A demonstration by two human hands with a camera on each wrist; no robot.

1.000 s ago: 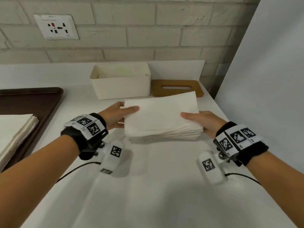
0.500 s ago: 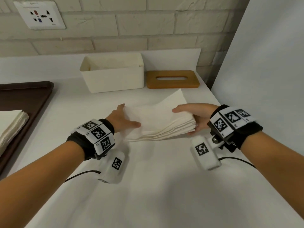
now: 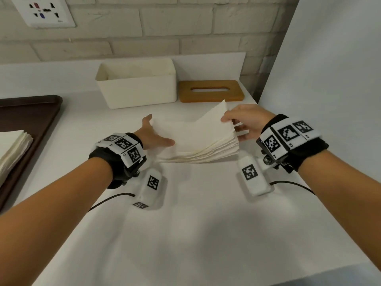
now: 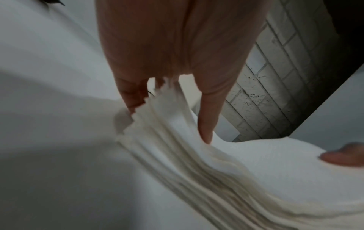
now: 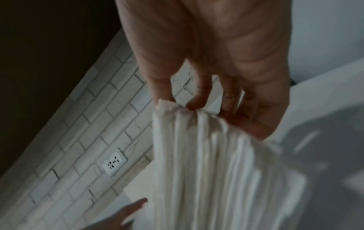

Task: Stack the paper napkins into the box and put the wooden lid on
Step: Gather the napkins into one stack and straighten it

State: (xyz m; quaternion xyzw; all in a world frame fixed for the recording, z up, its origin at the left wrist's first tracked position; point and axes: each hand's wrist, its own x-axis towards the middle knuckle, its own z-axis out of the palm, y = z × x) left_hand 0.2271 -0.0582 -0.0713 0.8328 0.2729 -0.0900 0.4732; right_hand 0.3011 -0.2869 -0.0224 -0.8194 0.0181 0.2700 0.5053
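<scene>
A thick stack of white paper napkins point(image 3: 198, 139) sits tilted on the white counter, its right end raised and its left end low. My left hand point(image 3: 160, 131) grips the left end, thumb point(image 4: 206, 124) on top and fingers point(image 4: 130, 96) beneath. At the right end my right hand point(image 3: 232, 126) pinches the stack point(image 5: 212, 171), thumb above and fingers under the edge. The open white box point(image 3: 137, 87) stands behind the stack by the wall. Just right of the box lies the wooden lid point(image 3: 211, 91) with its slot, flat on the counter.
A dark brown tray point(image 3: 31, 116) at the left edge carries another napkin stack point(image 3: 12, 145). A white panel point(image 3: 329, 79) rises along the counter's right side. Behind everything is a brick wall with a socket point(image 3: 44, 12). Bare counter lies in front of my hands.
The right hand has lifted its end of the stack, so the napkins now slope down to the left. Both hands and the stack have shifted slightly toward the box.
</scene>
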